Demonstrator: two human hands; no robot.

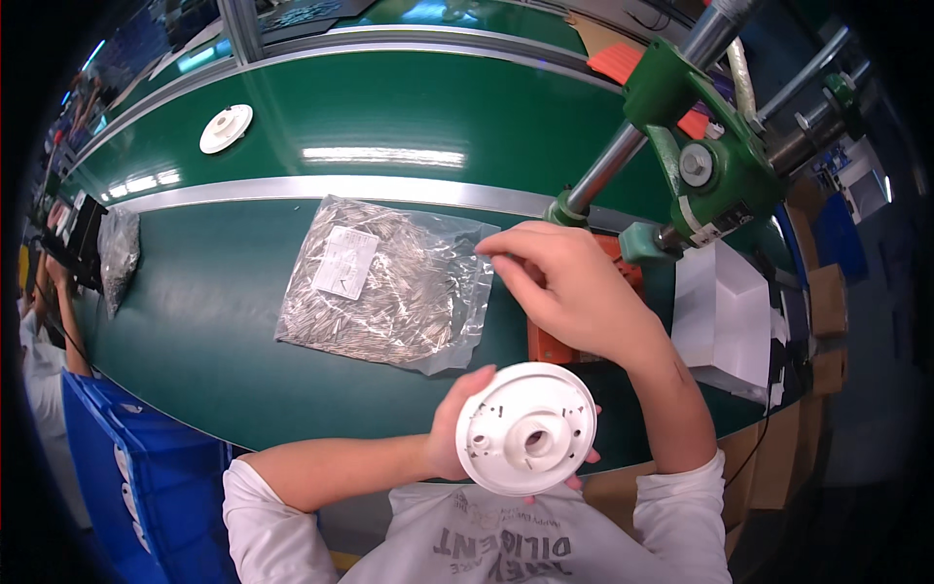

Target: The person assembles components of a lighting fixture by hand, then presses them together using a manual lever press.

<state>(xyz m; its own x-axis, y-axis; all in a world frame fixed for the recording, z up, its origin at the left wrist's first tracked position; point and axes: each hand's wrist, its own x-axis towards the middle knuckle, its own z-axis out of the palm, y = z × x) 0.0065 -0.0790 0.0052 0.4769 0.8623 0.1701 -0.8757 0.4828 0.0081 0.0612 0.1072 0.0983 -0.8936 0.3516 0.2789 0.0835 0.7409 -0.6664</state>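
In front of my body, my left hand (447, 434) grips a round white plastic base (506, 460) from below and the side. The base has a raised hub with a hole at its centre and several small holes and dark marks around it. My right hand (574, 282) is at the right edge of a clear plastic bag (389, 292) full of thin metal pins. Its thumb and forefinger come together in a pinch by the bag's edge; whatever lies between them is too small to make out. The bag lies flat, with a white label on top.
A green lever press (696, 170) stands at the right over an orange block (550, 346), beside a white box (720, 321). Another white round base (226, 128) lies on the far green belt. Another bag (119, 258) and blue crates (146, 467) are at the left, near another person's arm.
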